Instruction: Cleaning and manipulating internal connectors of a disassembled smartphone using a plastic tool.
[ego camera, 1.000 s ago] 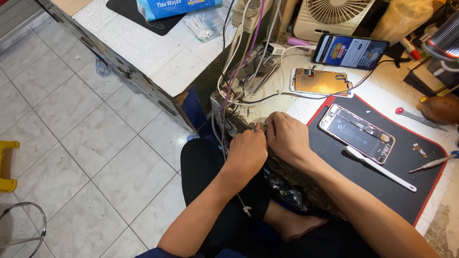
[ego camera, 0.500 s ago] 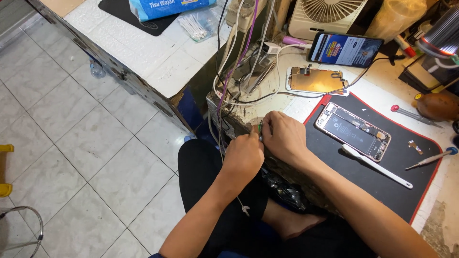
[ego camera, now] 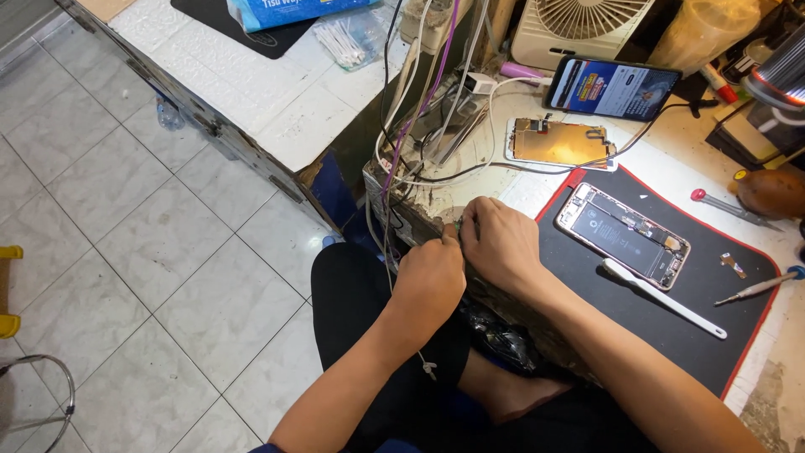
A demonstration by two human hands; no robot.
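The big white tiled worktop is up and away from both hands, past the bundle of hanging cables. The flat black rubber mat with a red edge lies just beside the right hand, on its outer side. The white round fan stands far above the hands at the back. The black phone with a lit screen leans near the fan, well apart from the hands. The opened phone with its insides showing lies on the mat, near the right hand. The gold flat phone part lies above the right hand, off the mat. The long thin white plastic stick lies on the mat, below the opened phone.

The left hand and the right hand are close together and touching at the rough edge of the bench. Both are curled, and their fingertips pinch a tiny green thing between them. It is too small to tell what it is. It sits right where the two hands meet, at the bench edge.
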